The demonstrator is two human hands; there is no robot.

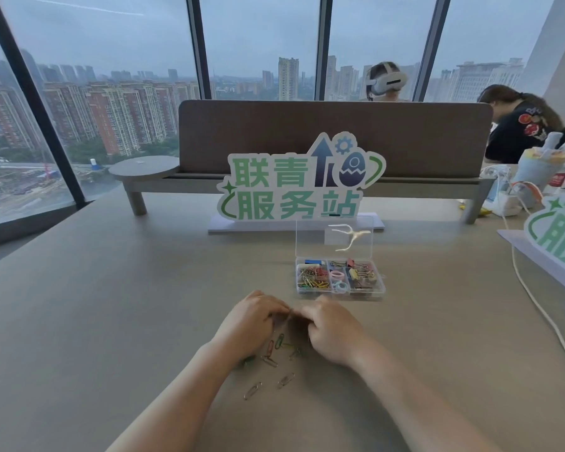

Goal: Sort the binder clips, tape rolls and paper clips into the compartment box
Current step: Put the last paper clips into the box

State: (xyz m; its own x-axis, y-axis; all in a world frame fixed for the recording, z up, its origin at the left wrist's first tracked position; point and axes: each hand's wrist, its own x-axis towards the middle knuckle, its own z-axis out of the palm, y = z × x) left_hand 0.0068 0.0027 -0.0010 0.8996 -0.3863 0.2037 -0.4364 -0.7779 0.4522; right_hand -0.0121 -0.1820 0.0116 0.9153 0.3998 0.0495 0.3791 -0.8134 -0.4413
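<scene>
A clear compartment box [340,291] stands open on the table, lid up. Its left cell holds coloured paper clips [311,277], the middle cell pastel tape rolls [337,275], the right cell binder clips [359,272]. Just in front of the box, my left hand [248,324] and my right hand [335,331] meet with curled fingers over a scatter of loose paper clips [276,350]. The fingertips touch at a thin clip between them; what each hand pinches is mostly hidden. Several clips lie between and below my wrists.
A green-lettered sign [294,187] on a white base stands behind the box, in front of a brown desk divider [333,138]. A white cable [535,305] runs along the right side, near a second sign [558,230] and bottles. Two people sit beyond the divider.
</scene>
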